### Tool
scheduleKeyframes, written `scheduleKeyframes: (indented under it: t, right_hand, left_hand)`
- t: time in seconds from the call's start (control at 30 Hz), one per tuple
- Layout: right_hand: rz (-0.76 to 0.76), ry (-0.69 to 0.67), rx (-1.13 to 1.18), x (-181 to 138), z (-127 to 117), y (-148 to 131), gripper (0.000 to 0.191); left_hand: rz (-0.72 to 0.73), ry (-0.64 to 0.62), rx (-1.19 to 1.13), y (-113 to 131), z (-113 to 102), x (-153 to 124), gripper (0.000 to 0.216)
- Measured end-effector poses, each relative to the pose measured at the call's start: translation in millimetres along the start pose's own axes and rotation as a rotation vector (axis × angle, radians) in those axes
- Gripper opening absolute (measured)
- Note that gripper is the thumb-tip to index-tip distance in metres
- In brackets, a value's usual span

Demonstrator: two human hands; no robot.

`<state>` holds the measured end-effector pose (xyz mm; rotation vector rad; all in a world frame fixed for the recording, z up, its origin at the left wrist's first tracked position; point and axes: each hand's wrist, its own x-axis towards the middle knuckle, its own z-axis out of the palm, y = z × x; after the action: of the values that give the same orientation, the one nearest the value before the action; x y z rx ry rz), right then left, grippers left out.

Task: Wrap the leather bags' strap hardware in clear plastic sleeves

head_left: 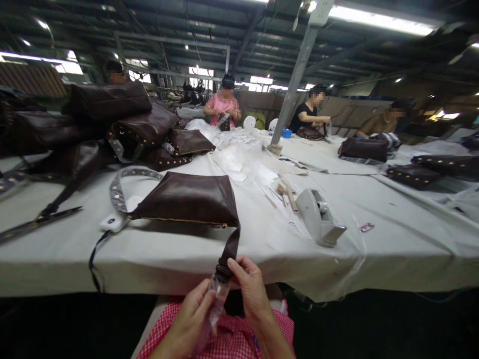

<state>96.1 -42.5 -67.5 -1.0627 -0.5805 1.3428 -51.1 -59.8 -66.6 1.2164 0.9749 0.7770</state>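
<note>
A dark brown leather handbag (187, 199) lies on its side on the white-covered table, its gold zipper edge toward me. Its strap (232, 247) hangs from the right corner over the table's front edge. My right hand (249, 281) pinches the strap at its folded buckle part. Clear plastic wrap (219, 299) covers the strap below that, and the fingers of my left hand (196, 306) are closed on it. At the bag's left, another strap section (119, 192) with gold studs, also in plastic, curls up on the table.
A grey tape dispenser (318, 217) stands right of the bag. Brown handbags (142, 124) are piled at the left, with crumpled plastic (239, 159) behind. A metal post (295, 75) rises from the table. A white device (114, 222) lies left. Several co-workers (224, 105) sit across.
</note>
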Motion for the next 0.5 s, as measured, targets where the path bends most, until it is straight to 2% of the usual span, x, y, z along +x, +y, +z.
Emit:
scheduleKeyframes:
  t: [0.17, 0.33, 0.5]
  right_hand:
    - [-0.057, 0.021, -0.048, 1.2, 1.7, 5.0, 0.036]
    - [-0.063, 0.008, -0.025, 1.5, 1.9, 5.3, 0.035]
    - [0.003, -0.018, 0.058, 1.8, -0.8, 4.9, 0.034]
  left_hand:
    - [-0.129, -0.034, -0.182, -0.6, 3.5, 0.8, 0.051]
    - [-0.019, 0.014, -0.096, -5.1, 3.7, 4.9, 0.05]
    - [0.033, -0.035, -0.021, -2.3, 2.5, 4.9, 0.038]
